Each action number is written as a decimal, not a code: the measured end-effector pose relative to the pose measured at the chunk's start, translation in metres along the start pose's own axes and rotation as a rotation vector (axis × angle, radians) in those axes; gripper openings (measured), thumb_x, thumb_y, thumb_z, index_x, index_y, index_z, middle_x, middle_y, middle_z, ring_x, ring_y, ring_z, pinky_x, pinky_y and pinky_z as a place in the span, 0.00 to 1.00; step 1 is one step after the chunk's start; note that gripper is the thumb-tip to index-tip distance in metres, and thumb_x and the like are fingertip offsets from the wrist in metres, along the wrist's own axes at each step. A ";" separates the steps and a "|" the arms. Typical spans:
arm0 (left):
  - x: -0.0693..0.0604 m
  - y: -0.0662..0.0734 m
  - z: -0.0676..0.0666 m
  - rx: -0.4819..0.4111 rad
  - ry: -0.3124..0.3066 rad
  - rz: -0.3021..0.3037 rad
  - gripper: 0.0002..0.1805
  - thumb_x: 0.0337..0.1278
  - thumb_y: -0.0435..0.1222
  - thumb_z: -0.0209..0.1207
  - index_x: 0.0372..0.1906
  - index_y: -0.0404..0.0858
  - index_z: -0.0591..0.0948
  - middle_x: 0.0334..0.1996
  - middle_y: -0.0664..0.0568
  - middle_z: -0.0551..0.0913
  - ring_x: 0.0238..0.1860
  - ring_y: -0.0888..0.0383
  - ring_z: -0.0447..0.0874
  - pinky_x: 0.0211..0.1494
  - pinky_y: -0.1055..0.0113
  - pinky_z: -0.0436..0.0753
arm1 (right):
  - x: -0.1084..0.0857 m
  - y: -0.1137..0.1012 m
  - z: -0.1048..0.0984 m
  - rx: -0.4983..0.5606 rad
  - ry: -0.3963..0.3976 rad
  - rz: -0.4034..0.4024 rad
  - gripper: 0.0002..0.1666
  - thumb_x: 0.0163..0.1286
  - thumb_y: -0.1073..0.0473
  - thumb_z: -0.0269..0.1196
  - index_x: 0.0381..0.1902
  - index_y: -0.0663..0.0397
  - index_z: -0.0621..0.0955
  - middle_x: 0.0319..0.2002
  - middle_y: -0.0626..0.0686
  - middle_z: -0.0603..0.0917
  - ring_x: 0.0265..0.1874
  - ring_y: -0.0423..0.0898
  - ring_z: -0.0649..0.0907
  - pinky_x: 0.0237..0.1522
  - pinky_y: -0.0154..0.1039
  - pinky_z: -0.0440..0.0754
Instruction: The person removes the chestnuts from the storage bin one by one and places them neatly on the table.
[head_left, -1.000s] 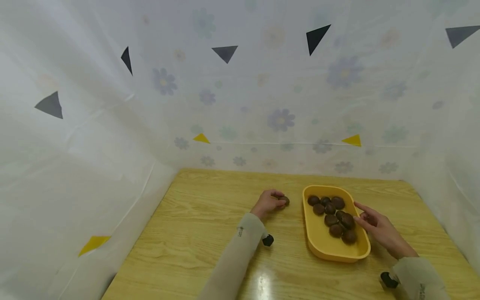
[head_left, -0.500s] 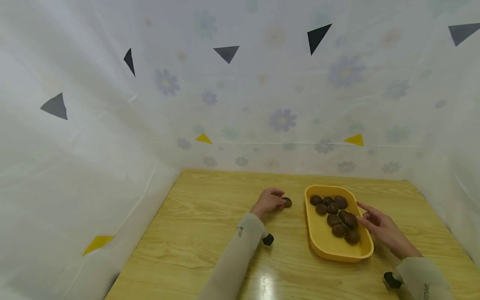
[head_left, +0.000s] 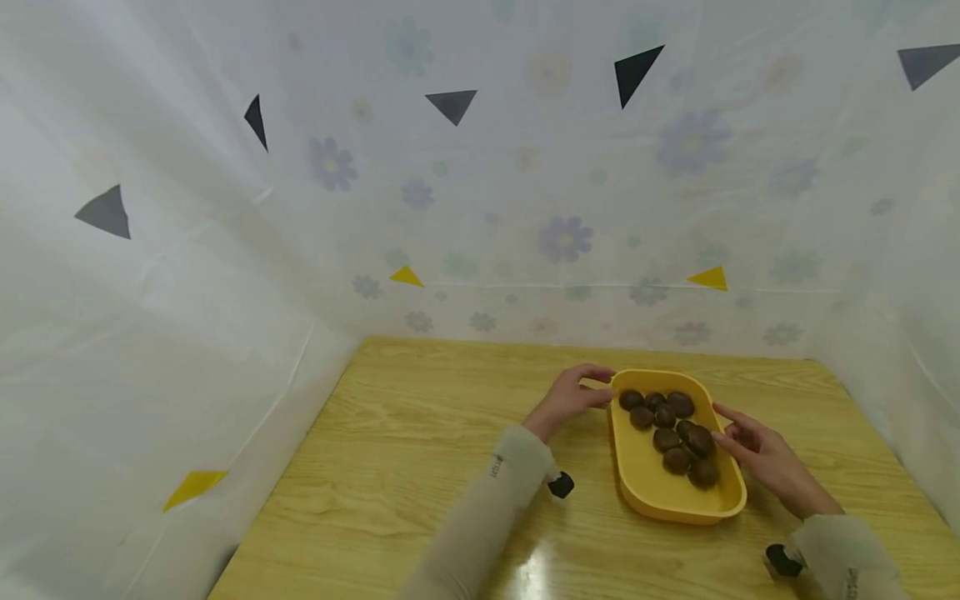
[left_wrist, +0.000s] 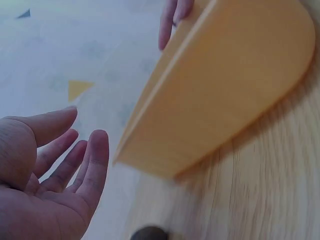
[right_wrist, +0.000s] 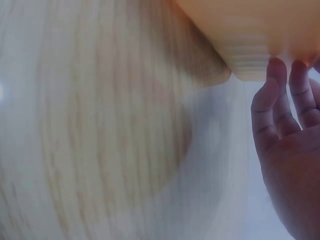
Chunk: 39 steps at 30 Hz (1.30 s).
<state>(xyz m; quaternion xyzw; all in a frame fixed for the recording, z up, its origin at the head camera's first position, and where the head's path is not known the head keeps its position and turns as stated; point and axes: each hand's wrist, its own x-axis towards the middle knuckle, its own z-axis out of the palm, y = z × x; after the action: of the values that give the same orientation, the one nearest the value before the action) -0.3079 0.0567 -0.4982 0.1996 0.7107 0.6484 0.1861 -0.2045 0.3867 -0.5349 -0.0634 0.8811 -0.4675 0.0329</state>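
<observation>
A yellow tray point(head_left: 652, 497) with rounded corners stands on the table, holding several dark brown round caps point(head_left: 665, 440) that look like shiitake mushrooms. My right hand point(head_left: 772, 467) grips its right rim; in the right wrist view the fingertips meet the outer wall. My left hand point(head_left: 566, 398) reaches the tray's upper left corner in the head view, thumb and fingers apart. The left wrist view shows this left hand point(left_wrist: 55, 170) holding nothing, with a gap to the tray wall point(left_wrist: 215, 100). A dark rounded thing point(left_wrist: 150, 233), only partly visible, shows at that view's bottom edge.
The wood-grain table point(head_left: 420, 433) reaches back to a pale flowered curtain point(head_left: 487, 208), which also hangs at both sides. Black and yellow triangles mark the curtain. Each sleeve carries a small black piece point(head_left: 560, 485) near the wrist.
My left hand has moved right, from a single brown cap on the table to the tray's upper left corner. That cap is now out of sight in the head view. The right hand stays put.
</observation>
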 end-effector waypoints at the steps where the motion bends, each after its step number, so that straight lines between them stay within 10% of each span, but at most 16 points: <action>1: 0.001 0.002 0.006 -0.015 -0.018 0.005 0.22 0.71 0.34 0.64 0.66 0.38 0.80 0.63 0.41 0.80 0.53 0.43 0.88 0.62 0.44 0.84 | 0.000 0.000 0.000 0.000 0.000 0.000 0.41 0.84 0.46 0.53 0.83 0.60 0.54 0.44 0.54 0.77 0.35 0.39 0.77 0.32 0.38 0.75; 11: 0.005 0.016 0.063 -0.240 -0.110 -0.122 0.20 0.72 0.28 0.60 0.66 0.36 0.78 0.52 0.45 0.81 0.61 0.31 0.80 0.66 0.38 0.79 | 0.000 -0.002 0.001 -0.017 0.014 -0.012 0.40 0.84 0.47 0.53 0.83 0.60 0.55 0.44 0.54 0.78 0.36 0.38 0.78 0.33 0.37 0.76; 20: 0.016 0.019 0.109 -0.303 0.037 -0.283 0.18 0.72 0.32 0.61 0.62 0.32 0.78 0.50 0.46 0.81 0.55 0.36 0.82 0.61 0.39 0.83 | -0.002 0.002 -0.001 0.005 0.001 0.008 0.41 0.84 0.46 0.52 0.83 0.59 0.54 0.44 0.55 0.78 0.34 0.41 0.77 0.31 0.39 0.73; 27: 0.019 0.010 0.122 -0.266 0.140 -0.307 0.17 0.71 0.28 0.61 0.60 0.30 0.78 0.48 0.43 0.81 0.50 0.36 0.83 0.58 0.37 0.83 | -0.002 0.003 0.000 0.021 -0.005 0.004 0.41 0.84 0.47 0.52 0.83 0.59 0.53 0.45 0.55 0.78 0.33 0.42 0.77 0.30 0.40 0.72; 39: 0.027 0.007 0.139 -0.150 0.111 -0.299 0.18 0.67 0.24 0.61 0.60 0.29 0.80 0.48 0.43 0.85 0.47 0.43 0.88 0.54 0.44 0.87 | -0.003 0.005 -0.001 0.032 -0.001 0.021 0.41 0.85 0.47 0.52 0.83 0.59 0.53 0.45 0.54 0.78 0.33 0.42 0.77 0.30 0.40 0.73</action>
<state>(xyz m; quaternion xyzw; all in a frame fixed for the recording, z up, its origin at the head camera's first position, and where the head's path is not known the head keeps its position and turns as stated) -0.2579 0.1888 -0.5038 0.0409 0.6913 0.6748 0.2552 -0.2015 0.3907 -0.5382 -0.0539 0.8742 -0.4810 0.0391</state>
